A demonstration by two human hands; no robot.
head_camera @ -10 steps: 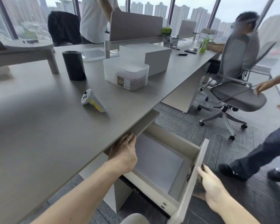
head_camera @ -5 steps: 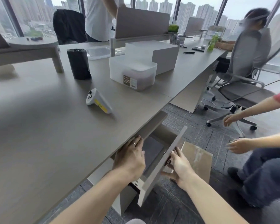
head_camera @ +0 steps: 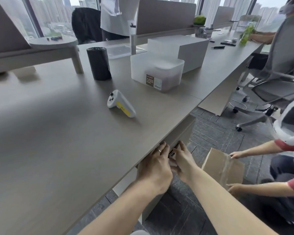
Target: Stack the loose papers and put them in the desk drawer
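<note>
Drawer [head_camera: 181, 133] looks shut under my left hand [head_camera: 154, 164] and right hand [head_camera: 182, 160], fingers flat against its front gripping nothing, so I next let go.

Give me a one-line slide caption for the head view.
Both hands, left hand and right hand, press at the handle of the shut desk drawer under the desk; no papers visible.

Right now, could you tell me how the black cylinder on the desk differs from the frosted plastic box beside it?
The black cylinder is round, opaque and stands tall and narrow; the frosted plastic box is rectangular, translucent, low and wide. The box carries a brown printed label on its front, while the cylinder shows no label. Both rest upright on the grey desk, apart from each other.
</note>
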